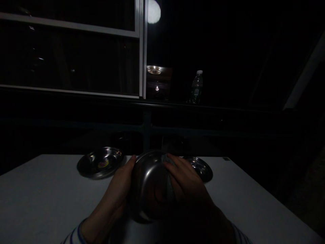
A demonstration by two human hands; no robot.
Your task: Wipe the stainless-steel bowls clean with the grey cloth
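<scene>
A shiny metal bowl (146, 183) is held up above the table, tilted so that a smooth curved face shows. My left hand (119, 184) grips it at the left side, with the thumb along the rim. Against the right side of the bowl, my right hand (186, 178) presses a greyish-green cloth (169, 183), its fingers bent over it. To the left on the table lie metal plates (101, 164), seemingly stacked, with a coloured sticker inside the top one. Behind my right hand rests another metal dish (201, 169), partly hidden.
The white table (50, 203) spreads below, its far edge just past the dishes. Beyond it a clear plastic bottle (197, 87) with a white cap stands on a dark ledge by a white-framed window (142, 51). The surroundings are very dark.
</scene>
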